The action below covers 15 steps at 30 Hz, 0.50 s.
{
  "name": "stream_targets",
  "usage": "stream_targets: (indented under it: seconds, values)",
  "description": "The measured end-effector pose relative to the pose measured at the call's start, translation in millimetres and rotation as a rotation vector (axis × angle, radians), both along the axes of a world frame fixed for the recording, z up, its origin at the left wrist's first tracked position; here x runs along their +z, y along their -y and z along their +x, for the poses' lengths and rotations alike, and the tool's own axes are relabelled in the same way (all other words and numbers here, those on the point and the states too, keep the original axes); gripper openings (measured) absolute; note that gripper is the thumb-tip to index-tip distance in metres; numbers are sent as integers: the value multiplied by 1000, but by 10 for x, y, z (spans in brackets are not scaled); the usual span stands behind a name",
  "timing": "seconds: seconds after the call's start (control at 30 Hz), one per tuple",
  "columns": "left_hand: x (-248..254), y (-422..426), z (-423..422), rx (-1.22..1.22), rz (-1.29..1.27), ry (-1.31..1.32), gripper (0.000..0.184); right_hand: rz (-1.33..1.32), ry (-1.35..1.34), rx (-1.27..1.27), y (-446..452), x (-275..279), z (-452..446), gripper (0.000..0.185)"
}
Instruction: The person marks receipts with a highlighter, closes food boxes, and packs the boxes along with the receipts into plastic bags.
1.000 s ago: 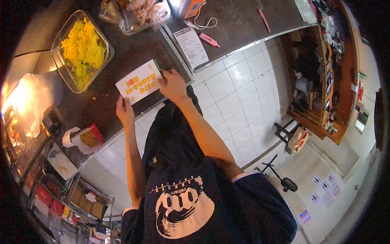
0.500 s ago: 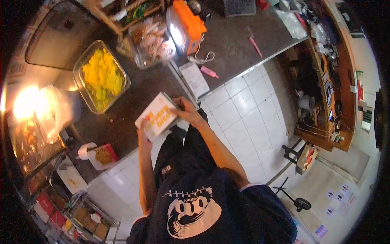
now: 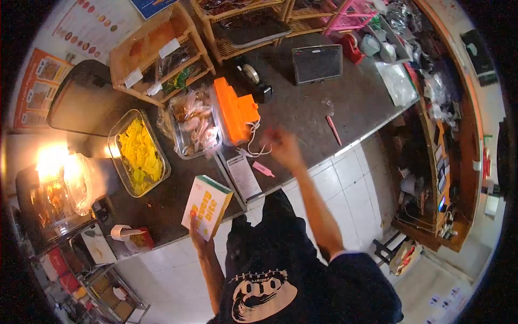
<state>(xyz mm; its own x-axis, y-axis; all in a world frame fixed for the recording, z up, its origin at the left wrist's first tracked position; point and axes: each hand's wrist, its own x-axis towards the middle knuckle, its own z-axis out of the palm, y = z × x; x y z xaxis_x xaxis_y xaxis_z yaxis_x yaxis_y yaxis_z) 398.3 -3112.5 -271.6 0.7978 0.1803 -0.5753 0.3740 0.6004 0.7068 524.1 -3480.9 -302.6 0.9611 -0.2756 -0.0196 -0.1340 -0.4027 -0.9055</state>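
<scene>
The right hand (image 3: 285,150), too blurred to tell its grip, has left the printed cardboard box (image 3: 206,208) and is near the white cable (image 3: 250,144), so the left hand (image 3: 200,241) alone holds the box over the counter's (image 3: 164,211) front edge.

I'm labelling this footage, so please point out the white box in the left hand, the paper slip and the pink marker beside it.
White box (image 3: 205,206): head view, on its printed face.
Paper slip (image 3: 243,176): head view, mid-sheet.
Pink marker (image 3: 262,168): head view, mid-barrel.

Yellow food (image 3: 140,148) in clear tray (image 3: 166,169); dark screen (image 3: 318,65).
</scene>
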Motion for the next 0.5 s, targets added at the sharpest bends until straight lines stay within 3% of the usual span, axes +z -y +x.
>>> stream_targets:
  seconds: [0.03, 0.07, 0.13, 0.2, 0.23, 0.3, 0.37, 0.43, 0.47, 0.5]
  values:
    - [93, 80, 12, 11, 14, -4, 50, 109, -15, -120, 324, 89, 361, 40]
    - [245, 182, 16, -5, -18, -9, 54, -76, 118, -157, 635, 10, 734, 41]
    - [323, 326, -68, 53, -32, -21, 58, -182, 136, -88, 995, -220, 1464, 47]
    - [268, 357, -173, 138, 70, 4, 62, -227, -145, 6, 1064, -476, 2043, 47]
    - [225, 266, -299, 144, 111, -18, 63, -219, -159, 28, 1036, -448, 2190, 47]
    - [383, 392, -318, 226, 158, -26, 63, -426, -564, 256, 962, -215, 2459, 48]
    - [461, 366, -446, 157, 47, 113, 56, -547, -446, 196, 956, -724, 2725, 46]
    - [539, 531, -440, 450, 169, -37, 55, -63, -333, 90, 1122, -1013, 2713, 44]
    - [512, 417, -562, 354, 59, -2, 54, -181, -332, 27, 1044, -666, 2496, 40]
    - [418, 301, -718, 337, 120, -49, 55, -302, -314, -40, 982, -267, 2325, 36]
